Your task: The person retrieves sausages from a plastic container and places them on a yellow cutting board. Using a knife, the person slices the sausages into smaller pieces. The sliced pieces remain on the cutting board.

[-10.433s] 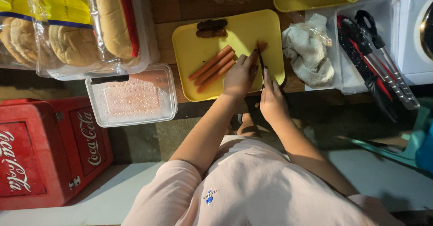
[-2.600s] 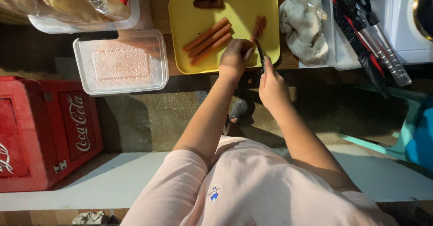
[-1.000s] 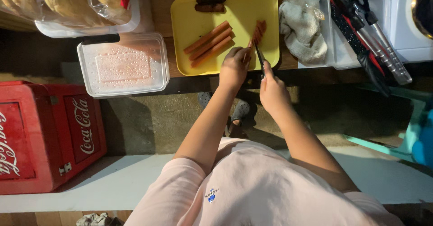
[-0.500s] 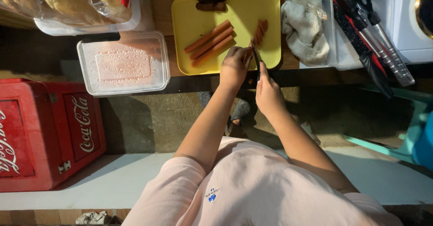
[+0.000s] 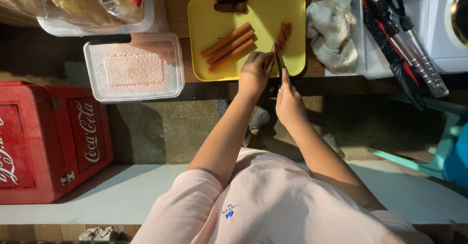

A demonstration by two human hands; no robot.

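On the yellow cutting board, the sausage lies long-ways pointing away, just past the left hand whose fingers pinch its near end, while the right hand grips a knife beside it.

Wood counter, concrete floor, warm light

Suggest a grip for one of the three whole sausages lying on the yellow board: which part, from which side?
Take the nearest of the sausages at mid-length, pinching across its narrow width from above. They lie flat, side by side and touching, so only tops are free. Come from the board's left edge; the left hand and the right hand with the knife crowd the right.
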